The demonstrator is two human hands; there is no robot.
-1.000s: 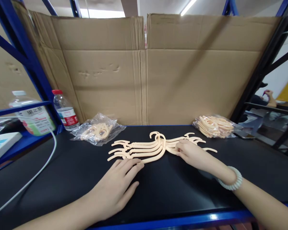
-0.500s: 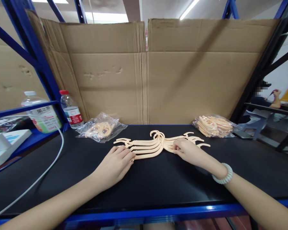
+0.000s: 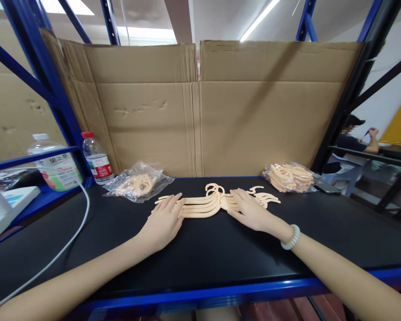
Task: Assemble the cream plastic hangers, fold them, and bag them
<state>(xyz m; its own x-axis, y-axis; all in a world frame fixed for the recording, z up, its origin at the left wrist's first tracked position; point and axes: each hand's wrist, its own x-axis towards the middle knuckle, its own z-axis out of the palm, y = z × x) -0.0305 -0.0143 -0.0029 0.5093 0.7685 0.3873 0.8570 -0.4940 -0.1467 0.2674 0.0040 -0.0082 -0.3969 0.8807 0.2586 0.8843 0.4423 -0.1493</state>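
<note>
The left hand [image 3: 165,219] lies palm down on the black tabletop [image 3: 203,256], its fingers [image 3: 175,203] stretched forward and held close together, with the tips resting on the left ends of a stack of pale peach plastic hangers [image 3: 205,204]. The right hand [image 3: 251,212] is also flat and palm down, its fingers [image 3: 238,196] slightly fanned and pressing on the stack's right arms just beside the bunched hooks. Neither hand curls around or pinches anything. A beaded bracelet [image 3: 290,237] circles the right wrist. The hangers lie overlapped at the middle of the table, towards its back, a little way in front of the cardboard wall [image 3: 200,111] that closes off the rear. A clear bag of hangers [image 3: 138,183] sits near the stack on the left. A second, fuller bag [image 3: 289,176] sits to the right against the cardboard, with a dark flat object at its far side that is too small to identify. Between the hands and the blue front edge [image 3: 220,295] the tabletop is bare black surface. On the left a white cable [image 3: 71,234] curves across the table, and beyond it a red-capped bottle [image 3: 96,158] and a larger labelled bottle [image 3: 55,165] stand by the blue rack upright [image 3: 53,89]. To the right the surface runs open to the dark frame.
</note>
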